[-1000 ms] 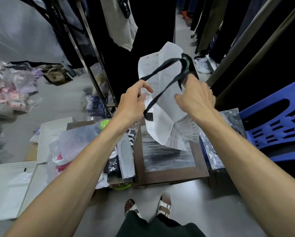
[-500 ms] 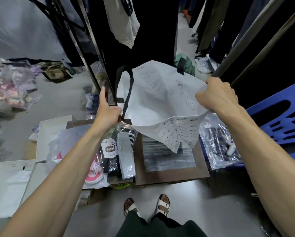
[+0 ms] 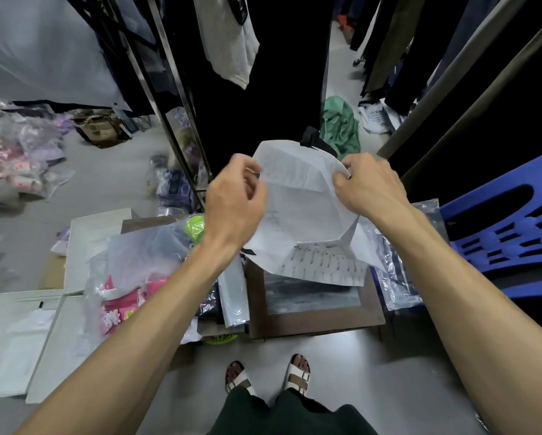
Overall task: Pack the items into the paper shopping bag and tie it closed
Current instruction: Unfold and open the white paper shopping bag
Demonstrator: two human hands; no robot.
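A white paper shopping bag (image 3: 298, 211) with black ribbon handles (image 3: 310, 138) hangs in the air above a small brown table (image 3: 313, 321). My right hand (image 3: 368, 186) grips the bag's upper right edge. My left hand (image 3: 235, 202) is at the bag's upper left edge, its fingers curled on the paper. The bag's printed base (image 3: 326, 265) points down toward me. Packaged items lie to the left: a grey flat box (image 3: 233, 293), a pink item in clear plastic (image 3: 128, 299), a lime green object (image 3: 195, 224). A clear-wrapped dark item (image 3: 395, 277) lies on the right.
A blue plastic chair (image 3: 508, 233) stands at the right. White flat boxes (image 3: 18, 340) lie on the floor at the left. Clothes racks with dark garments (image 3: 263, 73) rise ahead. Piles of bagged goods (image 3: 15, 158) fill the far left. My sandalled feet (image 3: 269, 375) stand below.
Both hands came closer together and moved to the bag's top rim. The bag, spread wide half a second ago, is now narrower and lower over the table.
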